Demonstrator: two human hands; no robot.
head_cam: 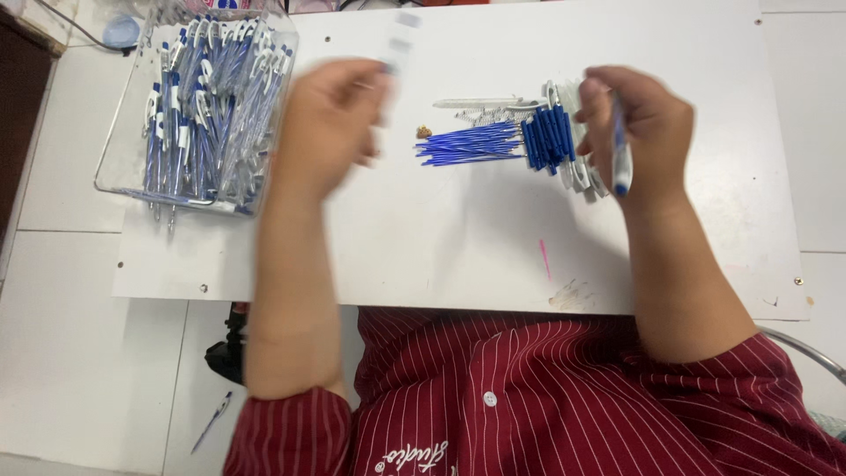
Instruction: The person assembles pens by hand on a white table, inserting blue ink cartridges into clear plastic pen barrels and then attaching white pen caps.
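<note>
Mid-assembly, I judge: my right hand [639,132] grips a blue-and-white pen [620,154]; my left hand [330,123], blurred, seems to pinch a clear barrel [398,44]. Next, joining them between my hands needs alignment.

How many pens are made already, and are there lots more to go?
Done: a clear box on the left is heaped with finished blue-and-white pens. In hand: the right hand holds a blue-and-white pen piece; the left hand holds something too blurred to name. Left: a bundle of blue refills, blue parts and white parts lie on the white board. An exact count isn't possible.
</note>
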